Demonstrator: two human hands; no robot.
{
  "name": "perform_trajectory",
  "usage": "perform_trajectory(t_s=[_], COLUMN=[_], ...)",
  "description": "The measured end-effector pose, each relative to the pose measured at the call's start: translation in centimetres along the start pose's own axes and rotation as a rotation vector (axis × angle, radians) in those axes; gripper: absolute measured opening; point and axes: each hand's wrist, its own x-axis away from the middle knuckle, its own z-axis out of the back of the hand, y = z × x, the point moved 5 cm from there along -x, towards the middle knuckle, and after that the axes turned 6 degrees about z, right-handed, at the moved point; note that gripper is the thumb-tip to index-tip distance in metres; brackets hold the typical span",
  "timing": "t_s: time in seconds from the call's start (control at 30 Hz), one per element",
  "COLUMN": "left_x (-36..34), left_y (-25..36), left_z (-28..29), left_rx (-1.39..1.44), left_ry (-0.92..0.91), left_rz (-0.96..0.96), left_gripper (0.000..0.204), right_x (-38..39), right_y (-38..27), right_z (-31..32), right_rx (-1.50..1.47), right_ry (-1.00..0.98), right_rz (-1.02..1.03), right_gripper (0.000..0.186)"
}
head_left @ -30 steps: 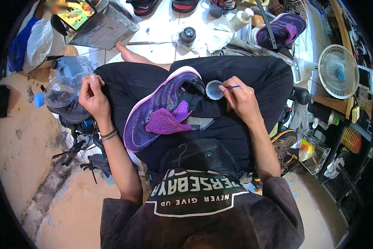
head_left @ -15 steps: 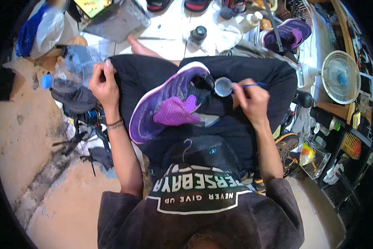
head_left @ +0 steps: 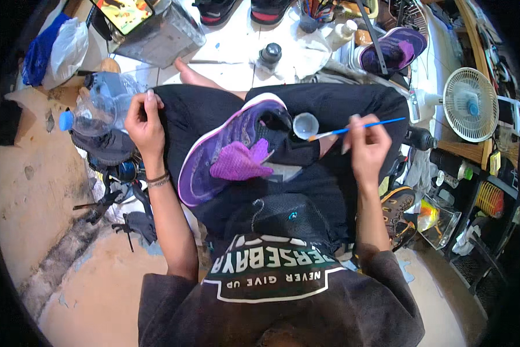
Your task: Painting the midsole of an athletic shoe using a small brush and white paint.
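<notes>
A purple shoe [head_left: 205, 165] with a white sole edge and its bright purple tongue [head_left: 239, 161] folded out lies across my lap. Just right of its heel sits a small clear cup [head_left: 305, 125] on my dark trousers. My right hand [head_left: 371, 147] pinches a thin blue paintbrush [head_left: 375, 124]; the bristles point left, by the cup's lower rim. Over my left knee rests my left hand [head_left: 145, 122], fingers curled and thumb up, with nothing seen in it. It touches neither shoe nor cup.
A plastic bottle [head_left: 98, 113] with a blue cap lies beside my left knee. Ahead are a dark jar [head_left: 270, 55], a grey box [head_left: 164, 40] and another purple shoe [head_left: 393, 52]. A white fan [head_left: 471, 104] stands at the right.
The paintbrush has come out of the cup, and my right hand has moved right with it, showing more of the blue handle. My left hand stays at my knee.
</notes>
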Motion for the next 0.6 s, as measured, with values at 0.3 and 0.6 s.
perform_trajectory(t_s=[0.3, 0.6], left_x=[-0.5, -0.3], left_y=[1.5, 2.6], left_z=[-1.6, -2.4], left_rx=[-0.418, -0.634], left_ry=[-0.168, -0.280], left_rz=[-0.120, -0.233], left_gripper=[0.016, 0.013], right_x=[0.3, -0.3], right_y=[-1.6, 0.2], right_z=[-0.3, -0.1], right_rx=[-0.702, 0.280], right_ry=[-0.011, 0.028], right_rz=[0.050, 0.338], right_gripper=[0.026, 0.020])
